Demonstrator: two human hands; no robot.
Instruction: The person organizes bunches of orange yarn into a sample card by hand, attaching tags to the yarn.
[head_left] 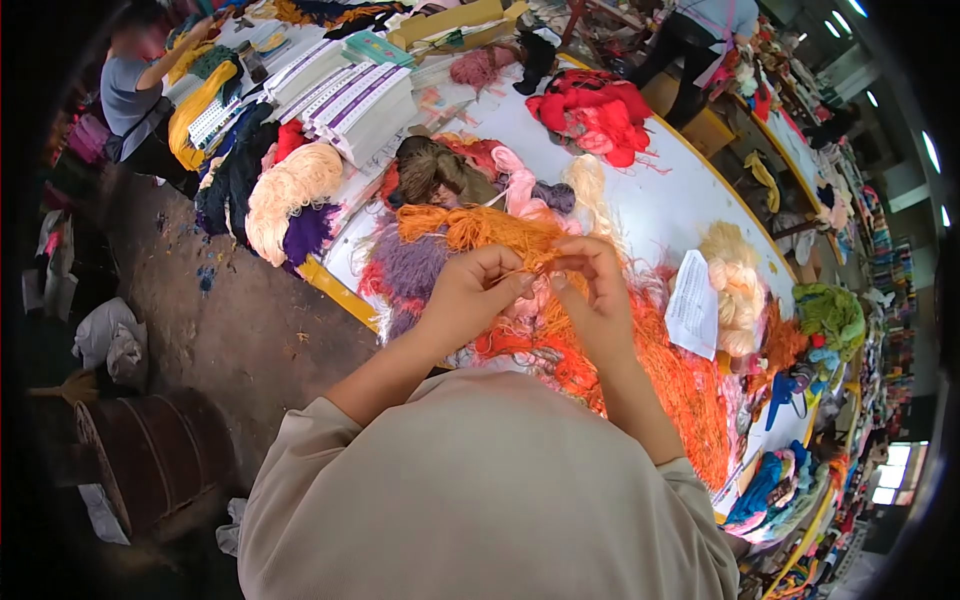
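Over the heaped table, my left hand (468,298) pinches thumb against finger on what looks like orange yarn (475,228). My right hand (598,300) is bent close beside it, thumb and fingertips together on the same orange strands. The bundle of yarn stretches behind both hands; the exact strands between the fingertips are too fine to make out. Left of the hands lies a purple-grey yarn heap (408,265). Below and right of them spreads a mass of red-orange yarn (680,400). Pink yarn (520,182) lies just beyond.
Stacks of printed cards (365,105) stand at the far left of the white table (690,190). A red yarn heap (590,115) lies at the back, a paper sheet (692,305) at right. Another person (135,95) works at far left, one more (700,45) behind. A rusty drum (155,455) stands lower left.
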